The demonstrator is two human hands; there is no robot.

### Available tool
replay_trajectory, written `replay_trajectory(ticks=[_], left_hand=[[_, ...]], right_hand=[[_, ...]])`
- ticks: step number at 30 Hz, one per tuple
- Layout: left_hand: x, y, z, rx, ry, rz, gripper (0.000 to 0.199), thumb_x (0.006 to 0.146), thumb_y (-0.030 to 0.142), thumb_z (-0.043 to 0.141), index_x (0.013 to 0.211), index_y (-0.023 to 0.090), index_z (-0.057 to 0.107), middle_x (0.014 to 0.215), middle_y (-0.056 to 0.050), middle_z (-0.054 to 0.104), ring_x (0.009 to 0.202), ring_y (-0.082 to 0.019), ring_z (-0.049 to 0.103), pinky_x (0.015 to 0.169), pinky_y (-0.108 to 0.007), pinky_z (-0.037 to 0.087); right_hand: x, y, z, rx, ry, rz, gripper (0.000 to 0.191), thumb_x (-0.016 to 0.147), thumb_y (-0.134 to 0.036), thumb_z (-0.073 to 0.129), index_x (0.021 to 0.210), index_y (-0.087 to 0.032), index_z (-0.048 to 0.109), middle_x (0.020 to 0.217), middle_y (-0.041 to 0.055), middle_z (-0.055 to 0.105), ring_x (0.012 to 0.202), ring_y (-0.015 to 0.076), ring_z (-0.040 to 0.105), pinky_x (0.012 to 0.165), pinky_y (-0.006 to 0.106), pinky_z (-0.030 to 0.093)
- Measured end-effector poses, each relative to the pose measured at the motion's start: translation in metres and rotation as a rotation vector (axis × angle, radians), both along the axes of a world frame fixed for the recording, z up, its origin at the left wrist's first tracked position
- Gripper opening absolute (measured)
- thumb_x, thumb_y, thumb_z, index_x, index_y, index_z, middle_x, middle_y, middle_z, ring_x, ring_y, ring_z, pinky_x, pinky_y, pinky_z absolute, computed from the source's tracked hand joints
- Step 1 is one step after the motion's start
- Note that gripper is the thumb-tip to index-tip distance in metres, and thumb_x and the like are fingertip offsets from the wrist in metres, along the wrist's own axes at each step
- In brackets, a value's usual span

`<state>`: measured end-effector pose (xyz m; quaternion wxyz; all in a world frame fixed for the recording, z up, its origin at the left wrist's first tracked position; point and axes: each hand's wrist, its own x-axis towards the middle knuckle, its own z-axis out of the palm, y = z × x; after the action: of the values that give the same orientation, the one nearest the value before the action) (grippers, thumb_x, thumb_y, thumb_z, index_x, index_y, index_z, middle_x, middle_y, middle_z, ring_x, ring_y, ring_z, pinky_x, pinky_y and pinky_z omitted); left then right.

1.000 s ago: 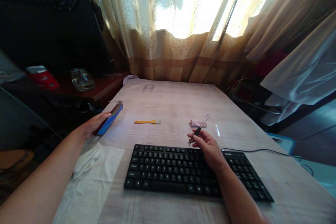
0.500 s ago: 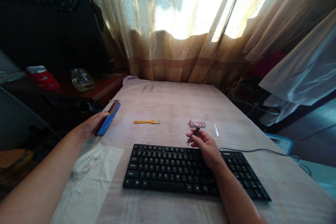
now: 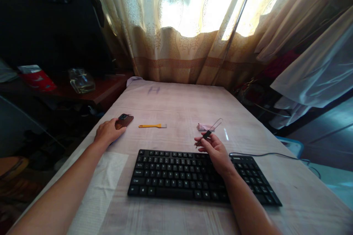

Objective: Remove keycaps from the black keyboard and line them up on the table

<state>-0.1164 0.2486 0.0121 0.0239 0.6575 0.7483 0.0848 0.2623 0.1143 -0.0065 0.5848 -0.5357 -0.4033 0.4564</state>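
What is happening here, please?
A person's left hand holds a flat, brown-backed phone at the left of the pale table. The right hand grips a slim, black-handled wire tool near the far edge of the black rectangular keyboard. A yellow brush and a small pink bundle lie beyond it.

You see a big curtain [image 3: 165, 49] ahead. On your left, a red packet [image 3: 37, 80] sits near a glass jar [image 3: 82, 81]. White cloth [image 3: 317, 69] hangs on your right.

Daylight [image 3: 204, 3] thru ptrnd curtain [image 3: 171, 53]; brn desk [image 3: 106, 90] L.
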Motion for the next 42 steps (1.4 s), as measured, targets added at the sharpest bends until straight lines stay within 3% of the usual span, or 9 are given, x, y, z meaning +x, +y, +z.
replay_trajectory(ticks=[9,13,17,22,26,30,34,38,42], left_hand=[[0.008,-0.009,-0.008,0.034,0.102,-0.026,0.062,0.081,0.054,0.05,0.127,0.012,0.054,0.125,-0.021,0.06,0.114,-0.038,0.056,0.094,-0.046,0.043],[0.023,-0.022,-0.013,0.194,0.081,-0.108,0.053,0.084,0.05,0.045,0.121,0.015,0.059,0.135,-0.02,0.054,0.124,-0.039,0.049,0.102,-0.053,0.034],[0.05,-0.057,-0.018,0.229,-0.212,-0.348,0.042,0.085,0.046,0.039,0.105,0.022,0.068,0.115,-0.009,0.07,0.11,-0.028,0.061,0.099,-0.039,0.042],[0.062,-0.099,-0.025,0.113,-0.503,-0.271,0.043,0.085,0.051,0.04,0.102,0.024,0.068,0.098,-0.004,0.075,0.091,-0.023,0.069,0.084,-0.031,0.052],[0.053,-0.112,-0.029,0.016,-0.594,-0.28,0.046,0.086,0.052,0.039,0.106,0.021,0.067,0.106,-0.006,0.074,0.099,-0.025,0.068,0.089,-0.035,0.053],[0.04,-0.116,-0.027,-0.1,-0.559,-0.488,0.06,0.082,0.054,0.05,0.128,0.017,0.056,0.131,-0.013,0.061,0.121,-0.028,0.056,0.105,-0.042,0.043],[0.027,-0.119,-0.017,-0.315,-0.463,-0.683,0.097,0.07,0.059,0.068,0.148,0.018,0.029,0.154,-0.016,0.032,0.14,-0.033,0.032,0.114,-0.047,0.029],[0.017,-0.122,-0.012,-0.431,-0.426,-0.781,0.116,0.066,0.063,0.071,0.153,0.021,0.007,0.161,-0.016,0.009,0.146,-0.034,0.013,0.116,-0.049,0.02],[0.013,-0.126,-0.012,-0.474,-0.382,-0.855,0.123,0.064,0.058,0.076,0.153,0.025,-0.002,0.161,-0.014,0.001,0.147,-0.033,0.004,0.117,-0.05,0.017]], right_hand=[[-0.001,0.001,-0.001,-0.002,0.007,-0.013,0.053,0.061,-0.051,0.079,0.099,-0.021,0.058,0.09,0.0065,0.073,0.078,0.0218,0.069,0.064,0.033,0.054],[0.0,0.001,-0.001,-0.002,0.013,-0.011,0.05,0.064,-0.051,0.077,0.099,-0.021,0.059,0.093,0.0064,0.073,0.078,0.0205,0.068,0.064,0.032,0.053],[0.001,0.001,-0.002,0.014,0.016,-0.011,0.047,0.067,-0.051,0.075,0.1,-0.022,0.058,0.092,0.0057,0.073,0.078,0.0198,0.068,0.064,0.031,0.053],[0.002,0.001,-0.004,0.026,0.012,-0.021,0.048,0.067,-0.052,0.074,0.1,-0.021,0.056,0.091,0.0058,0.073,0.078,0.0193,0.068,0.062,0.03,0.054],[0.002,0.001,-0.005,0.03,0.014,-0.039,0.05,0.068,-0.054,0.074,0.099,-0.021,0.054,0.091,0.0055,0.073,0.077,0.0195,0.069,0.058,0.028,0.054],[0.003,0.001,-0.006,0.022,0.009,-0.061,0.05,0.068,-0.054,0.075,0.101,-0.021,0.055,0.092,0.0053,0.072,0.076,0.0188,0.07,0.059,0.028,0.055],[0.006,0.001,-0.008,0.018,0.049,-0.097,0.05,0.068,-0.05,0.078,0.103,-0.022,0.056,0.093,0.0041,0.072,0.078,0.0183,0.07,0.064,0.029,0.057],[0.01,0.002,-0.014,0.02,0.081,-0.1,0.049,0.066,-0.042,0.081,0.105,-0.023,0.057,0.09,0.002,0.072,0.078,0.0171,0.069,0.074,0.033,0.057],[0.012,0.002,-0.016,-0.004,0.085,-0.115,0.046,0.066,-0.043,0.081,0.101,-0.022,0.06,0.09,0.0029,0.072,0.08,0.0175,0.069,0.078,0.035,0.057]])
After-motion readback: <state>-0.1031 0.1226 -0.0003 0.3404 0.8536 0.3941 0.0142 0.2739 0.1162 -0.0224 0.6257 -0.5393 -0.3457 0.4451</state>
